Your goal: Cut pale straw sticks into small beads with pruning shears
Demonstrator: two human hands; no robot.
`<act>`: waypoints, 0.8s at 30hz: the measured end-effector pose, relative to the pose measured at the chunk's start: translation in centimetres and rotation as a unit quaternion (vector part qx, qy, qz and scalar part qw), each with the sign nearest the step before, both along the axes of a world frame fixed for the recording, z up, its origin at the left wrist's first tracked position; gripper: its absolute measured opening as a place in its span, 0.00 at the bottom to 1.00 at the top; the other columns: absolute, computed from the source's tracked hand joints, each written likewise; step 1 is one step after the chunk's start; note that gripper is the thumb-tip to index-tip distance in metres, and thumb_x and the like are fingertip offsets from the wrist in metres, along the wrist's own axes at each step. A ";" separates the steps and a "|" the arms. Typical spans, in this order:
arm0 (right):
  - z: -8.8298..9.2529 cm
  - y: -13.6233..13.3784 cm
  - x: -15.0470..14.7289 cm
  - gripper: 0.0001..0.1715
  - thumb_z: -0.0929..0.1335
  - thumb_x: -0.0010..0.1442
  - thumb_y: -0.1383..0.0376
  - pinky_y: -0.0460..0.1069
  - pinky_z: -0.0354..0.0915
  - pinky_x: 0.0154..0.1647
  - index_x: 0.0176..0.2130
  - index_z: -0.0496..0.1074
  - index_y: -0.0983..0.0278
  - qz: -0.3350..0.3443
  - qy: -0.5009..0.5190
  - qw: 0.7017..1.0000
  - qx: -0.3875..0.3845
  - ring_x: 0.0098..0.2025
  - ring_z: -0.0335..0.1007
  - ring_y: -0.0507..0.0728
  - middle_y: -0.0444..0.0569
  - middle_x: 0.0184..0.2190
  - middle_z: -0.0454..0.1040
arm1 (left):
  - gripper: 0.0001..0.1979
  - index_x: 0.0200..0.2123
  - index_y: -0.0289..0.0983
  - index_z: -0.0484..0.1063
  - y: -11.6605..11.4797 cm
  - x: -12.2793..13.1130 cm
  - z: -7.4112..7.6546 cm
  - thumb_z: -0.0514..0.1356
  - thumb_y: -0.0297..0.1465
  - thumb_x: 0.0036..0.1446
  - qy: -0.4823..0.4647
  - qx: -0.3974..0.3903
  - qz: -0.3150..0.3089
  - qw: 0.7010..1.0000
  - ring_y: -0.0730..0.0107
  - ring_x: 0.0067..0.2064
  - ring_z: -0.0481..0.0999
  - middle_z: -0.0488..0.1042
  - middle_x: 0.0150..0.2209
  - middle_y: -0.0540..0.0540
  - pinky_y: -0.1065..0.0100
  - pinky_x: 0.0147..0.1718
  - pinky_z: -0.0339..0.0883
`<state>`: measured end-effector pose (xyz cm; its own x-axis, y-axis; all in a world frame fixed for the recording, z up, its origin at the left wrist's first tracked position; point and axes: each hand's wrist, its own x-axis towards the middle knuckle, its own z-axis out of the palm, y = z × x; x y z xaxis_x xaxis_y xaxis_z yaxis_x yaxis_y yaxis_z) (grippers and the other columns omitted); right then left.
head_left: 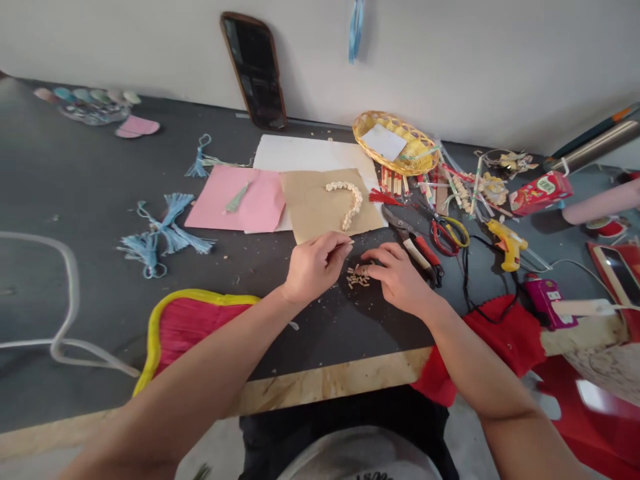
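My left hand rests on the dark table with its fingers curled and pinched together at the tip, close to a small pile of short wooden pieces. What it pinches is too small to make out. My right hand lies beside the same pile, fingertips bent down and touching the pieces. Just beyond both hands lies a brown paper sheet carrying a curved arch of pale wooden pieces.
Pink paper, white sheet, blue tassels, a yellow wicker basket, pruning shears, scissors, a yellow glue gun, a red-and-yellow fan shape, red cloth, a phone.
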<state>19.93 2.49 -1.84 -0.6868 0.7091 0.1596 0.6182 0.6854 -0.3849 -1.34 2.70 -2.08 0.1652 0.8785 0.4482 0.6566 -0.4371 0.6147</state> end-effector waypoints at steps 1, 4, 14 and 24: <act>0.0 -0.1 -0.1 0.27 0.60 0.59 0.78 0.61 0.60 0.55 0.48 0.75 0.57 -0.003 0.001 1.000 0.001 0.53 0.55 0.62 0.50 0.51 0.70 | 0.09 0.38 0.36 0.73 0.0 0.0 0.0 0.54 0.32 0.63 -0.008 -0.004 0.001 1.000 0.75 0.30 0.77 0.79 0.31 0.49 0.76 0.31 0.68; -0.1 -0.2 -0.3 0.28 0.59 0.59 0.78 0.61 0.60 0.55 0.50 0.74 0.57 -0.011 0.005 1.000 0.008 0.53 0.55 0.62 0.51 0.52 0.69 | 0.08 0.38 0.36 0.73 0.0 0.0 0.0 0.55 0.32 0.62 -0.025 -0.012 0.001 1.000 0.76 0.30 0.77 0.79 0.31 0.49 0.76 0.31 0.68; 0.1 -0.4 -0.3 0.24 0.59 0.61 0.77 0.62 0.59 0.56 0.46 0.76 0.58 -0.006 0.006 1.000 0.023 0.54 0.54 0.62 0.50 0.53 0.68 | 0.08 0.37 0.36 0.73 0.0 0.2 -0.2 0.55 0.32 0.62 -0.046 -0.027 -0.007 0.999 0.76 0.30 0.76 0.79 0.31 0.49 0.76 0.30 0.67; 0.3 -0.7 -0.5 0.21 0.61 0.61 0.77 0.61 0.59 0.57 0.42 0.77 0.59 -0.007 0.015 0.998 0.052 0.55 0.56 0.62 0.50 0.53 0.69 | 0.07 0.37 0.35 0.73 -0.1 0.2 -0.5 0.57 0.31 0.60 -0.079 -0.039 -0.014 0.996 0.76 0.29 0.74 0.78 0.31 0.49 0.75 0.30 0.67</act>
<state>19.48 1.82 -1.55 -0.6710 0.6967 0.2536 0.6171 0.7144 -0.3298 -1.14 2.64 -2.56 0.1225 0.9078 0.4011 0.5368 -0.4005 0.7426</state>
